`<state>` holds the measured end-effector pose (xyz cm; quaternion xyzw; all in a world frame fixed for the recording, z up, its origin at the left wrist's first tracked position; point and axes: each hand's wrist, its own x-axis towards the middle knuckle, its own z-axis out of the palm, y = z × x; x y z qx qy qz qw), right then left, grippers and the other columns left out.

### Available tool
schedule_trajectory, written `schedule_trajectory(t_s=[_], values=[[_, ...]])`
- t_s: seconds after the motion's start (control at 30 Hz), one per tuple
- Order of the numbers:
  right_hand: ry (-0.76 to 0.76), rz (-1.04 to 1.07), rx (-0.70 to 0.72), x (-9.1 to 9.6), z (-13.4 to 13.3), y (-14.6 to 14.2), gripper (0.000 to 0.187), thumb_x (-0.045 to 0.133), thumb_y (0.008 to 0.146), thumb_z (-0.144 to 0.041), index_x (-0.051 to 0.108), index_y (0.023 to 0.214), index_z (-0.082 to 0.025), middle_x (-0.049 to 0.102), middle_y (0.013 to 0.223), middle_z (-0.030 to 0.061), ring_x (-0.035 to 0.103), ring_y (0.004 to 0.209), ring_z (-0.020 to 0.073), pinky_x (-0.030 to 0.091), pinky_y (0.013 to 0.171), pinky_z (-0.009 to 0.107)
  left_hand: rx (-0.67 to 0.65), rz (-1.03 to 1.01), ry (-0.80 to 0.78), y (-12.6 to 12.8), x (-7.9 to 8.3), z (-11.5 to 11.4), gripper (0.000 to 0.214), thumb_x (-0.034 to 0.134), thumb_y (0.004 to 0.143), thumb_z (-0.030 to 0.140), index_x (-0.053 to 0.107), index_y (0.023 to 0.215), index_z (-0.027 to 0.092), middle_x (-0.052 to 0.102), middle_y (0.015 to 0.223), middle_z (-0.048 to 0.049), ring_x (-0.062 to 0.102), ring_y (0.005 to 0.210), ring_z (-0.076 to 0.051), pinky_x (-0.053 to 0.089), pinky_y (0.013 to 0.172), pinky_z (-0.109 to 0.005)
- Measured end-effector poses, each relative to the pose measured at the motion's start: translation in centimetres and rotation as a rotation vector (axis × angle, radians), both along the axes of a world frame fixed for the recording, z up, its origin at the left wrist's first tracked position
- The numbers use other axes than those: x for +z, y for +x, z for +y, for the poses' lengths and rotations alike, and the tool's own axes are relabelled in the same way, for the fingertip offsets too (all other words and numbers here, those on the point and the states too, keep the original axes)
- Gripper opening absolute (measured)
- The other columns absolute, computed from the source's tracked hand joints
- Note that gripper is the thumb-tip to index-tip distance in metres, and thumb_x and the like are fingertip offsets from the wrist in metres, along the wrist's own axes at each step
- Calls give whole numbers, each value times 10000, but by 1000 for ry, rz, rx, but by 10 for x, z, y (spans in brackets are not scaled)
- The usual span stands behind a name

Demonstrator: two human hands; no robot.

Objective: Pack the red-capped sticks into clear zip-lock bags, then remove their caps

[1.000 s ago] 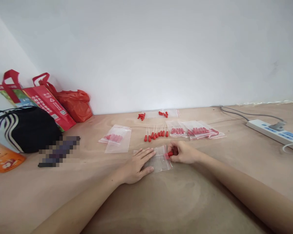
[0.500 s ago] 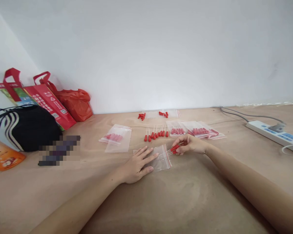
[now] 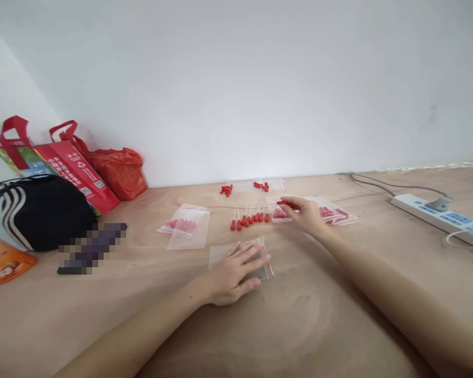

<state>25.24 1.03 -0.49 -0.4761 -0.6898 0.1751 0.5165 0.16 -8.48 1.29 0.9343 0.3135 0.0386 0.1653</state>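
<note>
My left hand [image 3: 232,273] lies flat with fingers spread on a clear zip bag [image 3: 220,254] with a red seal strip, at the middle of the table. My right hand [image 3: 305,214] is farther back, over a pile of filled zip bags [image 3: 333,214]. Its fingers pinch a red-tipped dropper [image 3: 283,202]. A row of loose red-tipped droppers [image 3: 249,218] lies just left of that hand.
Filled zip bags [image 3: 185,226] lie at left centre, and more red pieces [image 3: 244,187] sit by the wall. Red bags [image 3: 82,163], a black striped bag [image 3: 35,210] and an orange packet [image 3: 2,257] crowd the left. A white power strip [image 3: 441,220] lies at the right.
My right hand has left the mouth of the clear bag and moved back and to the right with a red-tipped dropper. My left hand has stayed on the bag.
</note>
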Motion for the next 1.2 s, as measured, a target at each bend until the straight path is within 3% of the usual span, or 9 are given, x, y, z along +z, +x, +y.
schedule_trajectory(t_s=[0.13, 0.27, 0.43, 0.57, 0.67, 0.77, 0.9, 1.07, 1.2], values=[[220, -479, -20, -13, 5, -28, 258, 414, 839, -199, 603, 1014, -187, 633, 963, 89, 574, 896, 185, 455, 781, 320, -11, 32, -52, 4, -4, -3, 441, 316, 870, 477, 321, 1297, 368, 193, 1433, 17, 77, 1320, -306, 61, 1030, -580], [230, -734, -21, -20, 9, -37, 269, 392, 847, -152, 601, 1014, -184, 619, 931, 101, 560, 860, 184, 438, 731, 290, 206, -128, 15, -4, -4, 6, 388, 306, 888, 402, 434, 1236, 289, 401, 1332, -31, 328, 1244, -236, 254, 1027, -434], [223, -801, 8, -19, 3, -39, 240, 465, 834, -234, 583, 1035, -177, 609, 909, 95, 528, 886, 203, 409, 763, 309, 527, -208, 63, -18, -6, 27, 311, 549, 740, 363, 560, 1004, 199, 571, 1036, -56, 533, 958, -218, 416, 839, -359], [240, -815, -57, -18, -11, -38, 283, 471, 824, -287, 565, 1067, -177, 582, 992, 108, 512, 906, 230, 392, 757, 349, 632, -178, -112, -22, -6, 30, 428, 623, 648, 398, 537, 1011, 188, 606, 892, -35, 570, 801, -205, 437, 671, -307], [291, -774, -51, -21, -28, -34, 293, 462, 818, -267, 558, 1081, -181, 555, 1034, 115, 512, 905, 228, 390, 767, 362, 668, -228, -174, -33, -3, 36, 311, 601, 652, 401, 568, 865, 176, 601, 721, -5, 570, 683, -178, 413, 582, -264], [313, -730, -3, -26, -46, -26, 285, 454, 812, -249, 561, 1069, -188, 530, 1062, 114, 507, 920, 218, 406, 767, 355, 883, -363, 17, -61, 2, 53, 245, 564, 675, 371, 554, 813, 170, 600, 707, -9, 566, 662, -165, 410, 578, -248], [297, -686, 29, -30, -60, -15, 257, 429, 816, -243, 569, 1028, -205, 519, 1058, 107, 518, 878, 199, 430, 755, 356, 1272, -368, 219, -104, 7, 81, 330, 554, 685, 341, 494, 965, 177, 612, 756, -15, 584, 686, -169, 413, 587, -244], [282, -667, 49, -30, -61, -13, 229, 429, 813, -242, 581, 977, -194, 511, 1062, 116, 524, 852, 192, 439, 756, 367, 1410, -310, 262, -137, 11, 97, 432, 602, 639, 387, 485, 988, 161, 613, 827, -71, 587, 771, -233, 417, 618, -291], [288, -668, 73, -28, -59, -15, 210, 439, 804, -227, 588, 949, -190, 506, 1064, 114, 519, 861, 192, 438, 762, 364, 1461, -299, 187, -154, 19, 108, 214, 615, 613, 356, 566, 697, 165, 608, 715, -59, 579, 737, -246, 400, 598, -295]])
